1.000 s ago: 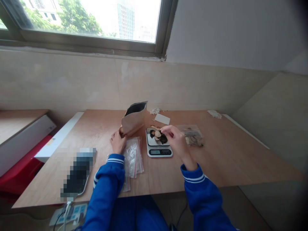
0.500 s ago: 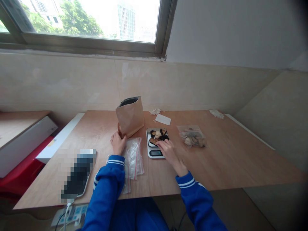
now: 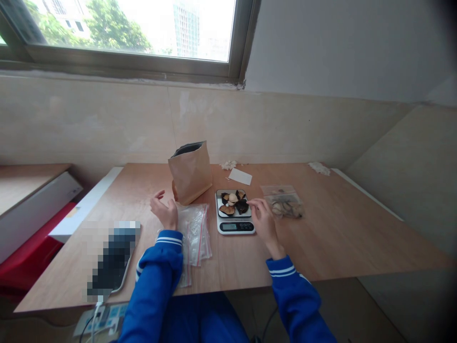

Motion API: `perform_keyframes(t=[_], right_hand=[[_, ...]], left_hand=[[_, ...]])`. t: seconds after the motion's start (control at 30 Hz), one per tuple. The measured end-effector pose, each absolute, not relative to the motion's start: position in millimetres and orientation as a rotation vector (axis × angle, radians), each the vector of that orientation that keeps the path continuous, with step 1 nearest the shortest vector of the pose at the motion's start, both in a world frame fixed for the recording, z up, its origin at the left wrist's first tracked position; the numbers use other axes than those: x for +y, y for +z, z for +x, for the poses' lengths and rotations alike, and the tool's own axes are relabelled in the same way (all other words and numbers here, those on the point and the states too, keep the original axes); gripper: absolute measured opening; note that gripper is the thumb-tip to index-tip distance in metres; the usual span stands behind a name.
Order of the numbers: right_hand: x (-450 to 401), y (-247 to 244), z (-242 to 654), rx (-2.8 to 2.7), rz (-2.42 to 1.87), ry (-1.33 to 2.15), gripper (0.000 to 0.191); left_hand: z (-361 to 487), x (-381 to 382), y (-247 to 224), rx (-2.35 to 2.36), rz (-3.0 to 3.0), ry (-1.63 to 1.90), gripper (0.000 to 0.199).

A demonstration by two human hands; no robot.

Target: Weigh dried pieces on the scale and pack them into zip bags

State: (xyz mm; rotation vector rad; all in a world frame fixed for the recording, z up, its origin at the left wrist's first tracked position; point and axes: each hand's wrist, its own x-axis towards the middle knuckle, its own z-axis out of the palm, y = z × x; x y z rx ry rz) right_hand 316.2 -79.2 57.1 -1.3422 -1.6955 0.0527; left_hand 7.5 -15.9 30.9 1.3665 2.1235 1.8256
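**Left hand** (image 3: pixel 164 213): open, fingers spread, holding nothing; just beside the lower left of a brown paper bag (image 3: pixel 190 174), which stands upright on the wooden table (image 3: pixel 321 228) with its dark-lined mouth open. Contents of the bag not visible.

**Right hand** (image 3: pixel 264 220): thumb and forefinger drawn close together at the right edge of the tray of a kitchen scale (image 3: pixel 235 226); grip unclear, nothing visible between them.

**Scale tray:** dark and pale dried pieces (image 3: pixel 232 202) heaped together; display too small to read.

**Right of scale:** clear zip bag (image 3: pixel 282 201), lying flat, holding pale brown pieces.

**Below bag, left of scale:** stack of clear zip bags (image 3: pixel 194 233) with red seals, lying flat.
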Motion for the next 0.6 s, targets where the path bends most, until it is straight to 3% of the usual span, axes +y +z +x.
perform_keyframes(t=[0.23,0.37,0.47,0.6], right_hand=[[-75,20,336,-1.465,-1.427,-0.024,0.026],[-76,9,340,-1.422,-1.452,-0.029,0.025],[-75,7,339,-1.433,-1.44,0.006,0.025],[-60,11,341,-1.379,-1.429,0.057,0.029]], left_hand=[[10,-27,56,1.935,1.516,2.297,0.009],[20,-38,86,1.773,1.688,2.364,0.009],[28,-56,117,1.651,1.705,2.278,0.011],[33,-87,149,1.576,1.707,1.849,0.012]])
